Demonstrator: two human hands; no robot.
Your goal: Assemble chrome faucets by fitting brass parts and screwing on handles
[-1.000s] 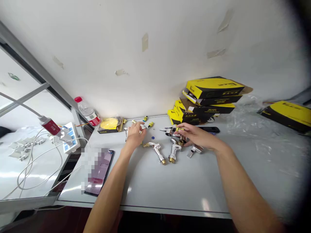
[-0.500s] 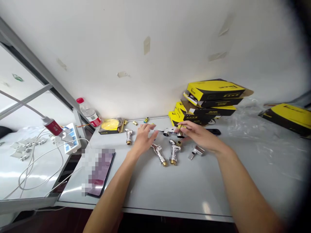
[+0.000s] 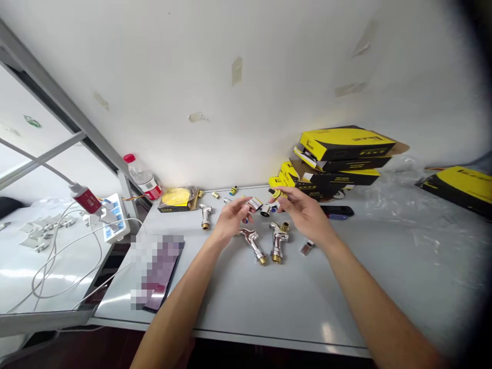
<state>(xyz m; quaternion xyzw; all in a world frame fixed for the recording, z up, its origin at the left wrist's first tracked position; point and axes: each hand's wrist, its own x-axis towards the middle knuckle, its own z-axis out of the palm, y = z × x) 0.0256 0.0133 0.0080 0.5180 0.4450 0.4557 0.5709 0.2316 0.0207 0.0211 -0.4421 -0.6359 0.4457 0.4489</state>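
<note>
Sleeve of chrome (image 3: 255, 204) in the left hand (image 3: 230, 218), pinched narrowly between thumb and fingers, on the side facing the right hand (image 3: 303, 210); yellow-and-black cartridge (image 3: 277, 193) at the fingertips of the right hand, long axis almost crosswise, dark end toward the left hand's side; only a small gap between both pieces, with cartridge to the right and slightly farther from the body; axis of the sleeve impossible to tell with certainty; on the counter (image 3: 269, 307), nearer to the body than the hands, one tap body (image 3: 252, 246) just beside the left hand, second tap body (image 3: 278, 243) between both hands; chrome lever (image 3: 307, 248) under the right wrist, partly covered; beyond the right hand, stack of boxes (image 3: 346, 143) with stylised black lettering on yellow, seemingly beginning with F, remainder uncertain; similar lettering on loose box (image 3: 461, 192), well to the right; beyond the left hand, leftward, bottle (image 3: 146, 179) with red-and-white label, too small for reading.
</note>
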